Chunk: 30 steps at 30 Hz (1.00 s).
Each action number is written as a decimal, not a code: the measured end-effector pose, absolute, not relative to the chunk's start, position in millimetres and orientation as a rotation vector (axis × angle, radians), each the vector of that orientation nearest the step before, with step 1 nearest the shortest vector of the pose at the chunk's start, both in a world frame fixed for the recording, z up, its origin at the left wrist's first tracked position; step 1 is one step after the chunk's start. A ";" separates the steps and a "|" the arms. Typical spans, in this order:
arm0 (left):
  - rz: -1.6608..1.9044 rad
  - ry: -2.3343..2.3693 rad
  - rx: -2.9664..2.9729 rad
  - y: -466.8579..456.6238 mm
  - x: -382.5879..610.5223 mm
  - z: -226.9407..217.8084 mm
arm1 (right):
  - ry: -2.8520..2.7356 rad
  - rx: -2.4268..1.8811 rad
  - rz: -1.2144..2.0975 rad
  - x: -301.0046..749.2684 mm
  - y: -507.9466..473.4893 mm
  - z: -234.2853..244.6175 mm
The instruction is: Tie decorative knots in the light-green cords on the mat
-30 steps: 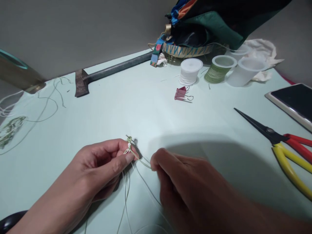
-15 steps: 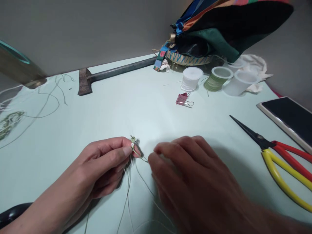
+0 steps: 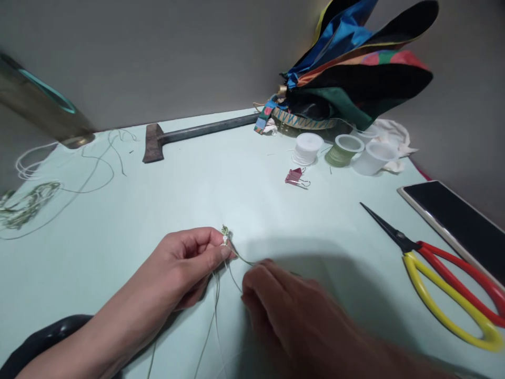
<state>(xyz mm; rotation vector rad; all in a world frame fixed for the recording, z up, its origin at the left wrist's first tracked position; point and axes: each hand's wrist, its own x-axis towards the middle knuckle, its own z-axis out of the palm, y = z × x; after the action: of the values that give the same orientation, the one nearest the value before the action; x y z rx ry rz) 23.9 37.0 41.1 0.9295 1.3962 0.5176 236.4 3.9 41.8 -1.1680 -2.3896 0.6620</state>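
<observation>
My left hand (image 3: 193,268) pinches a small green and white knotted cord piece (image 3: 225,232) between thumb and forefinger, its knotted end sticking up past the fingertips. From the piece a thin green cord (image 3: 245,260) runs right to my right hand (image 3: 294,310), whose fingers are closed around it. A second, paler strand also leads towards that hand. Several loose cord ends (image 3: 216,300) hang below my left fingers onto the pale table. My right fingertips are partly in shadow, so the exact grip on the strands is hidden.
Right of my hands lie scissors (image 3: 410,250) with red and yellow handles and a phone (image 3: 453,221). Further back are a pink binder clip (image 3: 294,177), a white thread spool (image 3: 307,149), a green one (image 3: 338,157) and a hammer-like tool (image 3: 154,145). Tangled cord (image 3: 31,204) lies left.
My right hand has lowered and closed further, with cord stretched from the knotted piece. My left hand keeps its pinch. The camera view has shifted, showing more of the fabric bundle behind.
</observation>
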 end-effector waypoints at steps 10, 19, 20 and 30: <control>0.551 1.333 0.968 36.3 23.3 40.5 | -2.171 -1.487 1.543 244.3 16.2 53.4; 0.581 1.328 0.998 37.8 25.2 39.4 | -2.691 -1.497 0.929 224.1 4.7 36.3; 0.582 1.330 1.002 37.9 25.5 39.8 | -2.686 -1.502 0.931 224.1 4.3 36.5; 0.597 1.324 1.017 34.9 28.5 42.9 | -2.567 -1.365 0.869 257.7 33.1 76.4</control>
<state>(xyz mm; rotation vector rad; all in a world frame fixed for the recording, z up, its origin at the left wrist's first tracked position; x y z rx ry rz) 28.5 34.9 42.9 1.0170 1.3241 0.5973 257.7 33.1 76.4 -1.3650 -2.5671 0.8688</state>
